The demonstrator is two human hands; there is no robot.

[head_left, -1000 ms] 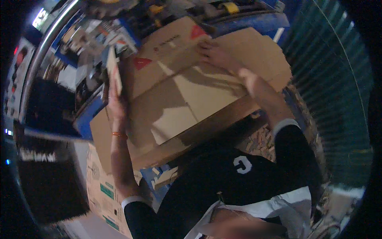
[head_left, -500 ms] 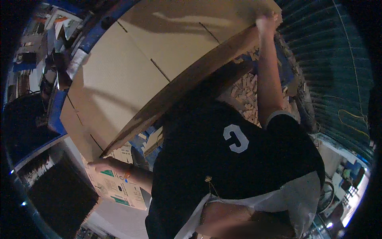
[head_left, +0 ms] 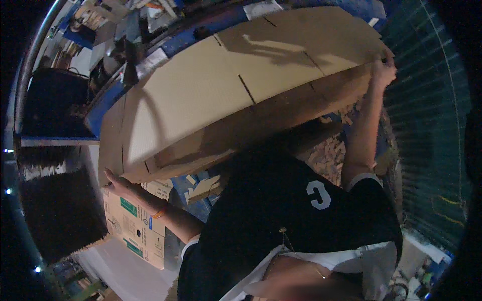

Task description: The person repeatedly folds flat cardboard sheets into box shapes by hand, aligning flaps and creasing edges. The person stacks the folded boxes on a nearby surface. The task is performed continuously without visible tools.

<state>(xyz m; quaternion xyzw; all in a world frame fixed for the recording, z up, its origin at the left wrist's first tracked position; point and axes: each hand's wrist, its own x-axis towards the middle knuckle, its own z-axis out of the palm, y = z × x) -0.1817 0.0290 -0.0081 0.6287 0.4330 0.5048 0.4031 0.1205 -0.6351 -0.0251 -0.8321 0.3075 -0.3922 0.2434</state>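
A large brown cardboard sheet (head_left: 196, 100) with dark slots cut into it spans the view in front of me, its near edge bent down. My left hand (head_left: 118, 185) is closed on its near left corner, the thumb lying on top. At the far right end, my right hand (head_left: 384, 72) grips the other corner with the arm stretched out. Some of the fingers are hidden behind the board at both ends. Below my left forearm lies printed cardboard (head_left: 143, 228) with green patches, next to a light surface.
Small cardboard scraps (head_left: 326, 150) lie heaped beneath the sheet near my right arm. A blue machine frame (head_left: 186, 42) runs behind the sheet. A dark stack (head_left: 63, 215) with ragged edges stands at the left. A green corrugated shutter (head_left: 427, 110) borders the right side.
The sheet has come lower and nearer in view, and its near face shows more. My left hand appears higher; my right hand appears lower and further right. Both keep their grip.
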